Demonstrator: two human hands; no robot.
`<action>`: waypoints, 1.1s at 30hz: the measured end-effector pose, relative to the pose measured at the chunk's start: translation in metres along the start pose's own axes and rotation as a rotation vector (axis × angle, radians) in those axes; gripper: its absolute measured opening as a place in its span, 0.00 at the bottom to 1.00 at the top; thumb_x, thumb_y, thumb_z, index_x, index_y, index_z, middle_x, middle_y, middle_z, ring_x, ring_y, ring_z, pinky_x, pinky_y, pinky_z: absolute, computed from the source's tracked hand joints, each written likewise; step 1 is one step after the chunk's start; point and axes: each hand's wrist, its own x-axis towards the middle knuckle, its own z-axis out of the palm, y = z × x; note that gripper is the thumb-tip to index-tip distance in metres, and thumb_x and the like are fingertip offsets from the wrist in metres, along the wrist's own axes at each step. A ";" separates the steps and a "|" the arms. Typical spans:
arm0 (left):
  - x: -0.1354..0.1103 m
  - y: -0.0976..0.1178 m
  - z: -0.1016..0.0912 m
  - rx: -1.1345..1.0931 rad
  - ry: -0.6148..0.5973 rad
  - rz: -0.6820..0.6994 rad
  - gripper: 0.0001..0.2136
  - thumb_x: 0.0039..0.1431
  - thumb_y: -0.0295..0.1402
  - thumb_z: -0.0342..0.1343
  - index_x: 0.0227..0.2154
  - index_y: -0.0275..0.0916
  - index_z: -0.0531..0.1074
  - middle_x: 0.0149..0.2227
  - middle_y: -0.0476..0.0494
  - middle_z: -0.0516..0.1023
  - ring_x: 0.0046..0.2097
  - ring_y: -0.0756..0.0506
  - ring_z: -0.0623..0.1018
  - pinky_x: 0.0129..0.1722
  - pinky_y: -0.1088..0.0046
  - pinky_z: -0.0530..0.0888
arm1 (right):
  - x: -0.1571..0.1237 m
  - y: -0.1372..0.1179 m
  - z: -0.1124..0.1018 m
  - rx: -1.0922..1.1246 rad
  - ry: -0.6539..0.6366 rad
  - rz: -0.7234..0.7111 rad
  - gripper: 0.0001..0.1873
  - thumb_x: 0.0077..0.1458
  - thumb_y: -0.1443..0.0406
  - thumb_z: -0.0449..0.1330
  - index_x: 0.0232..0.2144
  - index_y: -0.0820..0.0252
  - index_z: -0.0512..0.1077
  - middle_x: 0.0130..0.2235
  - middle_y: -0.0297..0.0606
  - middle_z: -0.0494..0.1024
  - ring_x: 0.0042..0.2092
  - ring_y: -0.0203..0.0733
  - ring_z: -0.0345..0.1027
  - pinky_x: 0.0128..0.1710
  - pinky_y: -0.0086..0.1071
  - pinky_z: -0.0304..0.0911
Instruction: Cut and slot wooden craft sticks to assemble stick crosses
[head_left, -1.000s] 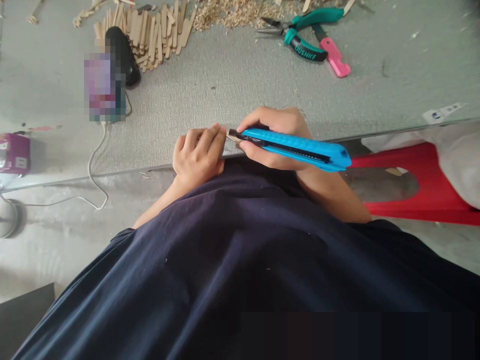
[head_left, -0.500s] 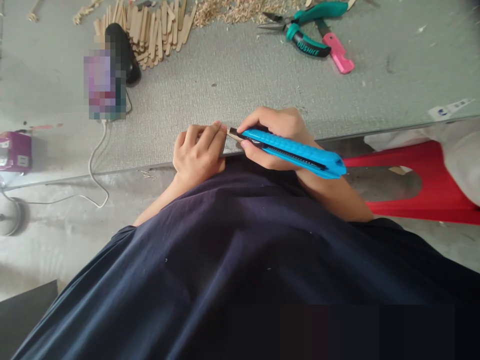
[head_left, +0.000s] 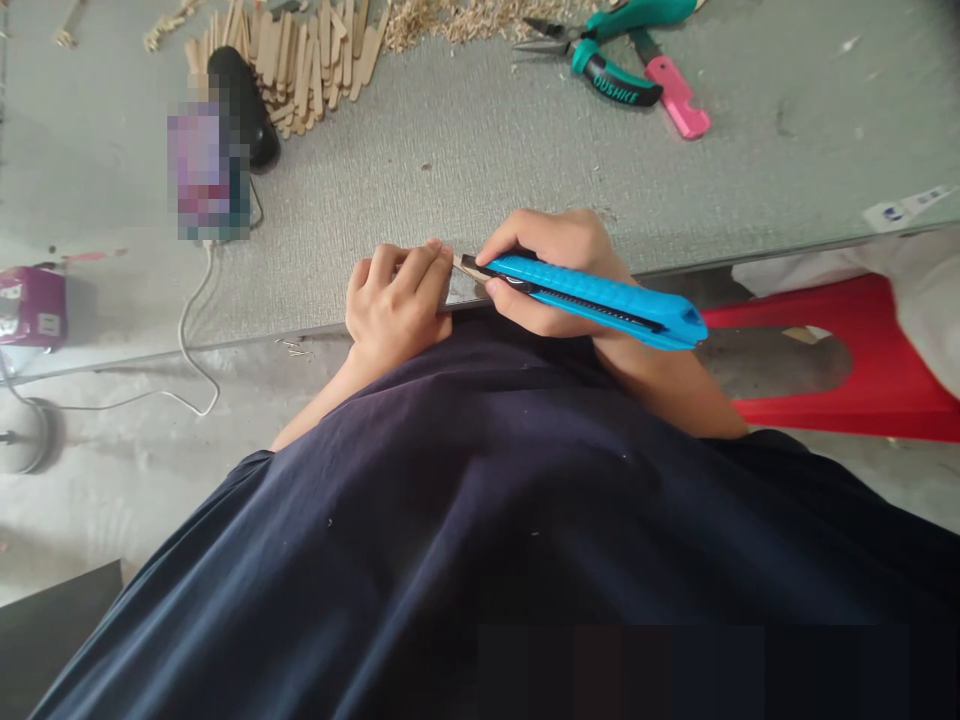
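Note:
My right hand (head_left: 555, 270) is closed around a blue utility knife (head_left: 600, 295), its thumb and index finger near the black blade end. The knife points left, with its handle reaching right over my wrist. My left hand (head_left: 397, 300) lies at the table's front edge, its fingers bent and pressed together. A thin, pale wooden stick (head_left: 471, 271) shows between the left fingertips and the knife. Its left part is hidden under my left fingers. The knife's tip touches or nearly touches the stick; the exact contact is too small to tell.
Many craft sticks (head_left: 315, 60) are heaped at the back, beside wood shavings (head_left: 465, 18). Green-handled pliers (head_left: 619, 80) lie near a pink-handled knife (head_left: 679, 98). A black object (head_left: 261, 135), a white cable (head_left: 196, 310) and a purple box (head_left: 34, 308) are left; a red stool (head_left: 885, 340) stands right.
The knife's handle end has shifted slightly right and up, while its tip stays close to the left fingertips. My left hand is almost unmoved.

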 end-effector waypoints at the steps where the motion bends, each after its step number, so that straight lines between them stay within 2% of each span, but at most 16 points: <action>1: 0.000 0.000 0.000 0.001 0.000 -0.001 0.24 0.66 0.36 0.59 0.63 0.47 0.83 0.60 0.39 0.90 0.55 0.29 0.84 0.52 0.50 0.73 | 0.000 0.000 -0.001 0.001 -0.003 0.007 0.06 0.62 0.63 0.66 0.42 0.46 0.76 0.25 0.24 0.71 0.24 0.38 0.61 0.31 0.40 0.66; 9: 0.000 -0.001 0.000 0.024 0.008 0.003 0.24 0.66 0.36 0.59 0.64 0.48 0.83 0.60 0.40 0.90 0.55 0.30 0.85 0.53 0.51 0.76 | -0.001 -0.002 -0.003 0.059 0.047 -0.002 0.06 0.60 0.64 0.67 0.40 0.49 0.79 0.27 0.26 0.77 0.25 0.37 0.65 0.30 0.38 0.65; 13: 0.000 -0.001 -0.001 -0.014 -0.010 -0.010 0.24 0.67 0.36 0.60 0.64 0.47 0.82 0.61 0.39 0.90 0.56 0.29 0.85 0.53 0.50 0.76 | -0.002 -0.006 -0.008 0.143 0.058 0.086 0.04 0.60 0.64 0.68 0.40 0.49 0.80 0.27 0.28 0.77 0.26 0.38 0.65 0.31 0.39 0.63; 17: 0.000 -0.001 -0.002 0.005 -0.010 0.002 0.24 0.66 0.36 0.60 0.64 0.48 0.83 0.61 0.39 0.90 0.56 0.29 0.85 0.52 0.50 0.77 | -0.001 -0.006 -0.012 0.220 0.161 0.154 0.04 0.61 0.61 0.69 0.38 0.52 0.79 0.33 0.33 0.80 0.30 0.39 0.67 0.32 0.40 0.62; 21: 0.000 0.000 -0.002 0.014 -0.019 -0.011 0.24 0.67 0.36 0.59 0.64 0.48 0.83 0.61 0.39 0.90 0.56 0.29 0.85 0.53 0.49 0.77 | 0.002 -0.007 -0.011 0.205 0.081 0.199 0.05 0.60 0.61 0.68 0.38 0.54 0.79 0.32 0.32 0.79 0.29 0.39 0.66 0.34 0.41 0.62; 25: -0.001 0.000 -0.001 -0.026 -0.070 -0.037 0.25 0.70 0.37 0.57 0.67 0.46 0.82 0.63 0.35 0.89 0.58 0.28 0.84 0.54 0.47 0.77 | 0.002 -0.011 -0.011 0.184 0.045 0.219 0.04 0.60 0.60 0.68 0.38 0.52 0.79 0.31 0.32 0.79 0.29 0.40 0.66 0.33 0.42 0.62; 31: -0.005 -0.001 0.003 0.008 0.002 -0.023 0.20 0.76 0.39 0.55 0.65 0.49 0.82 0.61 0.35 0.89 0.54 0.31 0.85 0.52 0.51 0.75 | 0.001 -0.007 -0.010 0.156 0.018 0.221 0.06 0.60 0.62 0.70 0.39 0.50 0.77 0.31 0.32 0.81 0.30 0.40 0.68 0.35 0.41 0.64; 33: -0.008 -0.002 0.005 0.009 0.025 -0.028 0.18 0.79 0.39 0.53 0.62 0.49 0.83 0.56 0.34 0.90 0.50 0.34 0.85 0.50 0.52 0.74 | 0.001 -0.005 -0.009 0.168 0.036 0.211 0.06 0.60 0.63 0.70 0.39 0.51 0.77 0.33 0.33 0.83 0.31 0.40 0.68 0.35 0.41 0.64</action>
